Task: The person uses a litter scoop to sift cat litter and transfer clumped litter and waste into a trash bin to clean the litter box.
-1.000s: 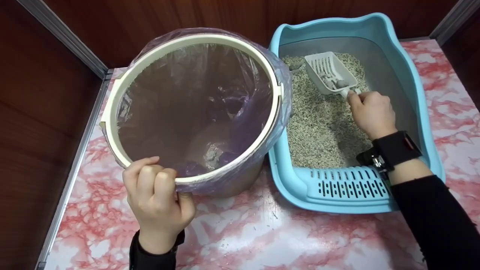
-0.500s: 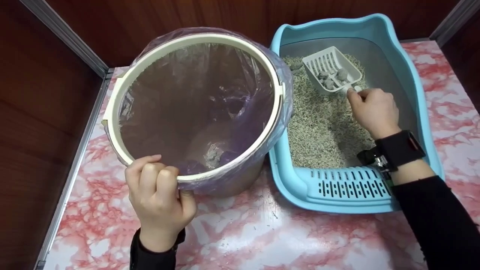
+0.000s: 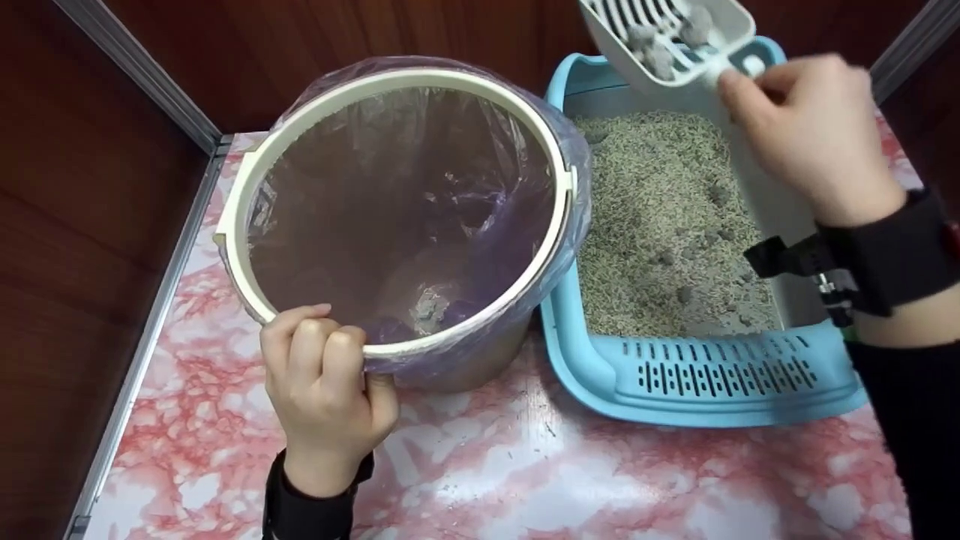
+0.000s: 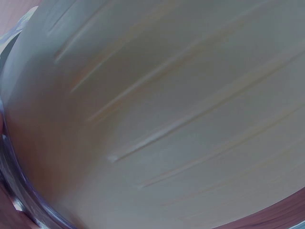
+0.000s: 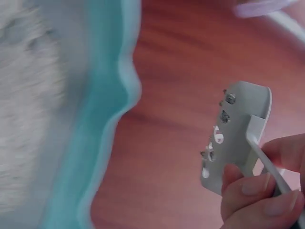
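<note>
My right hand (image 3: 817,139) grips the handle of a pale slotted litter scoop (image 3: 720,64), raised above the far end of the blue litter box (image 3: 592,390). Several grey clumps (image 3: 656,56) lie in the scoop. In the right wrist view the scoop (image 5: 238,129) shows its slotted underside, and the fingers (image 5: 257,200) curl round the handle. My left hand (image 3: 322,390) holds the near rim of a round cream bucket (image 3: 420,346) lined with a thin purple plastic bag (image 3: 480,217). One grey clump (image 3: 429,309) lies in the bag. The left wrist view shows only the bucket's ribbed outer wall (image 4: 190,114).
Granular litter (image 3: 652,217) with scattered dark clumps fills much of the box. Bucket and box stand side by side on a red-and-white marbled floor (image 3: 480,480). Dark wooden panels (image 3: 315,30) with metal edging close in the back and sides.
The right hand has lifted the scoop with its clumps up and away from the litter, toward the back. The left hand still holds the bucket rim, with barely any shift.
</note>
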A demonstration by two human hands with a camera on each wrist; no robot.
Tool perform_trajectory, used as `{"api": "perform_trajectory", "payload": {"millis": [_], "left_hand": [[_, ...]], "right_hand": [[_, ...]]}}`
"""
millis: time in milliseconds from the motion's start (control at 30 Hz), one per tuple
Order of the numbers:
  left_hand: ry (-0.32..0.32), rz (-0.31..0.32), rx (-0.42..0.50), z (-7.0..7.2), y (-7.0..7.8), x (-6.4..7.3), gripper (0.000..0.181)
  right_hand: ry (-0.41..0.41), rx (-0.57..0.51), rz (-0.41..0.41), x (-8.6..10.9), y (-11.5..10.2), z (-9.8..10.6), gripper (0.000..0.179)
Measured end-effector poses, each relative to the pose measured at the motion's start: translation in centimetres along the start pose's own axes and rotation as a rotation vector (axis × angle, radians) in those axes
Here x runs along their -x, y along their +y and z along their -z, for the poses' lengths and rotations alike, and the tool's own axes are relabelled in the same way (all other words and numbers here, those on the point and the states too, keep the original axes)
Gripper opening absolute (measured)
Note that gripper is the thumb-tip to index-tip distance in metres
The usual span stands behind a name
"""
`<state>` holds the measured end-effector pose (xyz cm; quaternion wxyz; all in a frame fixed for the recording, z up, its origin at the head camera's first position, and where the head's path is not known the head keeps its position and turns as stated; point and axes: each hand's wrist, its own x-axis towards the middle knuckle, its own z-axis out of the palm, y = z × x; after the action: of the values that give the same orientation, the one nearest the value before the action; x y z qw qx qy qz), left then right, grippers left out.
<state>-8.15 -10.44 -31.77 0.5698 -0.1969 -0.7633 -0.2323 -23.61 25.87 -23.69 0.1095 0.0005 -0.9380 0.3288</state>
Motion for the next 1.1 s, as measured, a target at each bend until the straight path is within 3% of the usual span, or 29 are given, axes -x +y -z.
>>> {"api": "perform_trajectory", "payload": {"millis": [100, 233, 333, 467, 600, 733, 900, 1100], "left_hand": [[-0.006, -0.003, 0.001, -0.2, 0.0, -0.1, 0.010], [-0.015, -0.005, 0.004, -0.4, 0.0, -0.1, 0.007], [-0.018, -0.006, 0.007, -0.5, 0.1, 0.0, 0.006], [-0.017, -0.008, 0.004, -0.6, 0.2, 0.1, 0.006], [-0.015, -0.009, 0.001, -0.5, 0.4, 0.1, 0.006], [-0.011, -0.010, 0.004, -0.5, 0.5, 0.0, 0.008], [-0.009, -0.007, 0.005, -0.6, 0.5, -0.1, 0.011], [-0.011, -0.005, 0.006, -0.6, 0.5, -0.2, 0.012]], "right_hand": [[-0.008, -0.015, 0.107, -0.3, -2.1, 0.0, 0.047], [-0.080, 0.012, 0.247, 0.5, -5.6, -1.6, 0.059], [-0.153, 0.120, 0.353, 1.7, -8.1, -3.1, 0.061], [-0.163, 0.331, 0.523, 3.0, -10.4, -4.8, 0.055], [-0.118, 0.513, 0.716, 3.5, -11.6, -6.2, 0.039], [-0.083, 0.607, 0.879, 3.9, -12.0, -7.6, 0.030], [-0.024, 0.750, 0.990, 4.4, -12.6, -8.7, 0.024], [0.015, 0.895, 1.123, 4.8, -13.2, -9.4, 0.029]]}}
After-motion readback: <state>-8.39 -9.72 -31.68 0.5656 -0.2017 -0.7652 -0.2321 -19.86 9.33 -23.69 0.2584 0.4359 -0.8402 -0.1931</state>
